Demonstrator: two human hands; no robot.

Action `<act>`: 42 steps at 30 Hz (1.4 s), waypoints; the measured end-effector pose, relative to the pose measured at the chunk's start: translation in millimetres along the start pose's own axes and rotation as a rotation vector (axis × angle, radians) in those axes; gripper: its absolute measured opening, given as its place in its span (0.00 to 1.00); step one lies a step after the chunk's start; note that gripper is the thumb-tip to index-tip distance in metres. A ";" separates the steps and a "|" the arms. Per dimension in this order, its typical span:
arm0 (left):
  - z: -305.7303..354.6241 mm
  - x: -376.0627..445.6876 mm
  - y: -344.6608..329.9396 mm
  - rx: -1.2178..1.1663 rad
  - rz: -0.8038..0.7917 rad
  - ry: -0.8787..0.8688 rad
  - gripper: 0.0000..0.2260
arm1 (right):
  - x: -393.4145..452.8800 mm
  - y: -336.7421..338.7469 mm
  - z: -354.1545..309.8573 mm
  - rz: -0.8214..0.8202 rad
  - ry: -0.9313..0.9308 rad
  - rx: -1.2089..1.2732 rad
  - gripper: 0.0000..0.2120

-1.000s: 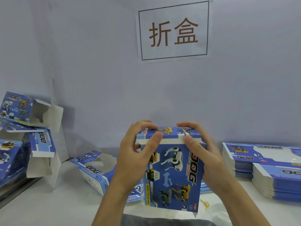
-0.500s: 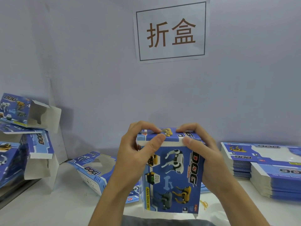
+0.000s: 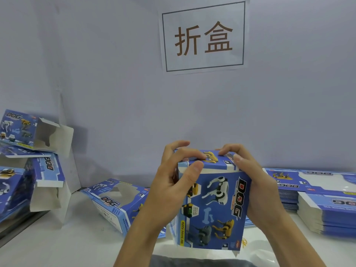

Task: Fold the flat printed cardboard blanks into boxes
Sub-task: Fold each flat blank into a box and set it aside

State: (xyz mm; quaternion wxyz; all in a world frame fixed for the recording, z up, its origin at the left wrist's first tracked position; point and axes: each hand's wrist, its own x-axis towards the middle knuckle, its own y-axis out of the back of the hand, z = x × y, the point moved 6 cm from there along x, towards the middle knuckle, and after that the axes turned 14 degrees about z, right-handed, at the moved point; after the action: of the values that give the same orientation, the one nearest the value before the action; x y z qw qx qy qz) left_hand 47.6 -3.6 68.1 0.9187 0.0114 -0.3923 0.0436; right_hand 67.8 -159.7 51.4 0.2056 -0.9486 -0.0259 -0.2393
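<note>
the blue printed dog box (image 3: 213,207) is held upright above the near edge of the white worktop (image 3: 77,237); the left hand (image 3: 169,191) grips its left side, thumb on the front panel, fingers curled onto the top flap; the right hand (image 3: 256,187) grips its right side, fingers curled over the top flap; a stack of flat blanks (image 3: 317,199) lies at the right edge; a folded window box (image 3: 115,201) lies at the rear, left of the hands; folded boxes (image 3: 30,151) are piled at the left edge; a paper sign (image 3: 204,37) hangs on the wall
</note>
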 end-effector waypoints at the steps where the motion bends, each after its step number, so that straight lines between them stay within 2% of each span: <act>1: 0.5 -0.3 -1.5 0.005 0.004 -0.011 0.10 | 0.9 1.4 -0.2 0.017 0.007 -0.029 0.08; 7: 2.1 6.3 4.4 -0.041 0.107 -0.036 0.09 | 2.4 -1.2 2.6 0.024 0.027 -0.037 0.08; 10: 2.5 6.3 5.5 -0.024 0.086 -0.018 0.10 | 3.3 -0.2 1.8 0.025 0.045 -0.068 0.08; 13: 3.2 4.0 1.6 -0.035 -0.008 0.024 0.11 | 4.5 2.7 -0.2 0.053 0.078 -0.117 0.07; 19: 2.5 -1.5 -0.4 -0.065 -0.105 0.042 0.09 | 6.9 5.0 2.8 0.111 0.021 -0.102 0.07; 22: 0.2 0.1 4.4 -0.022 -0.075 0.005 0.05 | 6.3 3.5 4.5 0.103 0.006 -0.105 0.07; 26: -3.0 2.7 8.1 -0.047 -0.029 -0.015 0.07 | 4.4 1.5 7.6 0.086 0.000 -0.024 0.07; 28: -6.8 5.0 14.0 -0.054 0.046 -0.019 0.08 | 5.4 4.2 8.6 0.165 0.036 0.055 0.10; 29: -8.7 7.0 19.4 -0.035 0.110 -0.042 0.07 | 6.1 9.0 6.9 0.254 0.109 0.013 0.10; 32: -23.5 12.9 48.2 0.107 0.410 -0.082 0.09 | 1.0 18.5 -7.6 0.533 0.434 -0.271 0.09; 34: -39.9 13.3 70.2 0.161 0.634 -0.001 0.13 | -0.9 13.8 -10.0 0.555 0.514 -0.388 0.08; 35: -48.4 11.0 79.6 0.118 0.736 0.057 0.15 | -0.2 8.6 -8.7 0.503 0.504 -0.418 0.09; 37: -65.7 4.2 92.4 -0.040 0.910 0.176 0.12 | 3.7 -6.6 0.7 0.275 0.365 -0.437 0.12; 39: -81.8 -3.9 97.9 -0.154 1.059 0.304 0.03 | 2.1 -24.3 19.9 -0.013 0.119 -0.553 0.14; 41: -92.1 -11.0 97.7 -0.174 1.149 0.411 0.07 | -5.5 -31.9 45.0 -0.206 -0.123 -0.782 0.15; 42: -95.1 -12.2 95.5 -0.196 1.162 0.445 0.07 | -8.1 -29.7 55.3 -0.220 -0.210 -0.867 0.15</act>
State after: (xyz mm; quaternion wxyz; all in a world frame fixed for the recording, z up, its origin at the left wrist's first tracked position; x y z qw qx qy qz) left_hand 99.1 95.9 -7.8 0.8014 -0.2974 -0.1359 0.5008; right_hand 80.8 -110.0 14.6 -0.2404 -0.9578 -0.0447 -0.1512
